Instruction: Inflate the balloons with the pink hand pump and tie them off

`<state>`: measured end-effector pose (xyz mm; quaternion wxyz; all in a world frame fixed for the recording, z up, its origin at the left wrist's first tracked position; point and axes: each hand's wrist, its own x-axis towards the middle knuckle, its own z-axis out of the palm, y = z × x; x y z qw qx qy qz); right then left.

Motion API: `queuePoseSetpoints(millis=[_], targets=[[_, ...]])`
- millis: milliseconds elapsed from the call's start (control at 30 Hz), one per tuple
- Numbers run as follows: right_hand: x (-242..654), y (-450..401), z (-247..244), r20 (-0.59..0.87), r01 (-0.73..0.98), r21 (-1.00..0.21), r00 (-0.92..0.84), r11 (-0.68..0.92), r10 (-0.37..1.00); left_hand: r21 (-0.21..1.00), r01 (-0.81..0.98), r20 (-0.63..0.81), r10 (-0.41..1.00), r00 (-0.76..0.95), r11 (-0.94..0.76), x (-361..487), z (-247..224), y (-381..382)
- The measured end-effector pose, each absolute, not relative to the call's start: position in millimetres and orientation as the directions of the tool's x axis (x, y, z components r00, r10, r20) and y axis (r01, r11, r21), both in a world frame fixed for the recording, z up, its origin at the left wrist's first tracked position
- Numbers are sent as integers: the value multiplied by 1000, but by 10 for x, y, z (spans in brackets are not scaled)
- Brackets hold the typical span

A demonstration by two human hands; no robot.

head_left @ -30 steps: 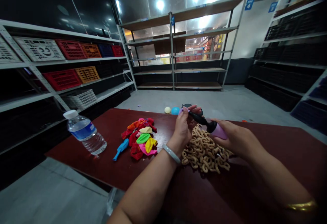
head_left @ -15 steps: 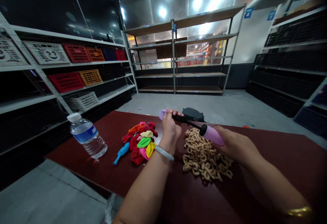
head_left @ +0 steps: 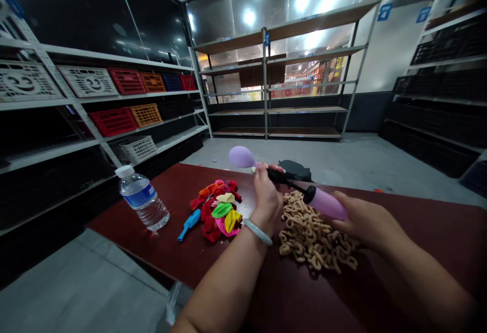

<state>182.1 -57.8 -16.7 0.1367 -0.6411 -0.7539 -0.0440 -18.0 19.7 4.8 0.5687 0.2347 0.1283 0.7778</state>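
Observation:
A hand pump with a purple barrel [head_left: 327,203] and black ends is held between my hands above the table. My left hand [head_left: 266,193] is closed round its black front end, where a small, partly inflated purple balloon [head_left: 242,156] sticks out to the left. My right hand [head_left: 361,216] grips the purple barrel, with the black rod showing between the hands. Beneath the pump lies a pile of beige curled pieces [head_left: 317,236]. Left of my left wrist is a heap of uninflated balloons [head_left: 218,210] in red, yellow, green and pink, with a blue balloon [head_left: 189,224] at its edge.
A water bottle [head_left: 143,198] stands at the left of the dark red table [head_left: 152,252]. A dark object [head_left: 295,170] shows beyond the far edge. Shelves with coloured crates [head_left: 127,80] line the left wall, and a metal rack [head_left: 265,84] stands ahead.
The purple balloon at the pump's end has grown larger and rounder. The view has shifted slightly, so the table items and both hands appear further right.

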Motion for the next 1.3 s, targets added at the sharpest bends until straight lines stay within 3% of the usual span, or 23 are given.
queuePoseSetpoints(millis=[433,667,900,1167,1300], targets=[[1777,-621,-117,302,966,-173,-132,191,944,557,-817,197,979,-46,-151,-39,122,-32],[1892,-665,-30,343,994,-69,-54,83,938,544,-838,212,956,201,55,-124,107,41],[1881,-681,-39,474,997,18,-72,72,878,425,-887,144,953,265,182,-141,221,-40],[1668,-687,-100,503,975,120,-224,189,835,280,-952,-78,991,106,124,-162,177,-23],[1576,-687,-184,512,975,74,-217,209,831,301,-953,-28,999,20,27,-232,156,43]])
